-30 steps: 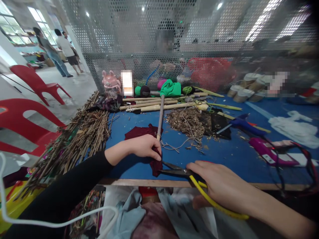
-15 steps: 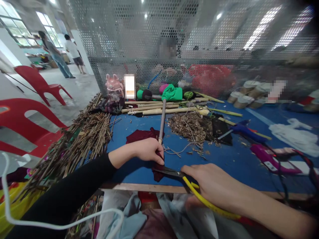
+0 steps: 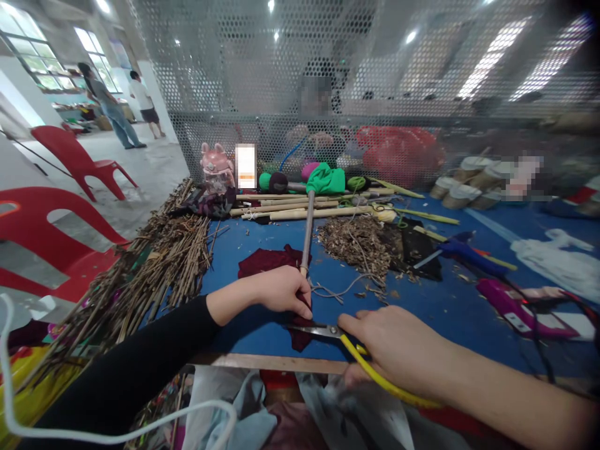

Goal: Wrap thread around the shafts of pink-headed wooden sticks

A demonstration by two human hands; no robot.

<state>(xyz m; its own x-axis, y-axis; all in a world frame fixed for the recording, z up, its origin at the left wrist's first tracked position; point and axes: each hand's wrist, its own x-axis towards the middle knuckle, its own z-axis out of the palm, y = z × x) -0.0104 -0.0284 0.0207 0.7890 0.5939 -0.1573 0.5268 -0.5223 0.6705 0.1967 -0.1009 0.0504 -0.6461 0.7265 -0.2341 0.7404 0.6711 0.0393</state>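
Note:
My left hand (image 3: 285,289) is closed, thumb and fingers pinching dark maroon cloth (image 3: 300,340) at the near end of a grey stick (image 3: 307,234). Green fabric (image 3: 325,179) covers the stick's far end. In my right hand (image 3: 389,340) are yellow-handled scissors (image 3: 323,330), their blades lying across the maroon cloth just below my left fingertips. Whether the blades are fully closed I cannot tell. A larger piece of maroon cloth (image 3: 267,260) lies flat on the blue table beyond my left wrist. Thin grey string (image 3: 342,291) trails right of the stick.
Dry twigs (image 3: 182,250) are heaped at the left, with pale sticks (image 3: 300,214) across the back. Right of the stick sits a pile of brown plant bits (image 3: 356,244). A blue glue gun (image 3: 473,255) and a purple device with cables (image 3: 515,309) lie at right. A perforated metal screen (image 3: 262,81) rises behind.
The view has shifted slightly, so the table sits a little lower in it. Both hands keep nearly the same places, and the scissors still cross the maroon cloth.

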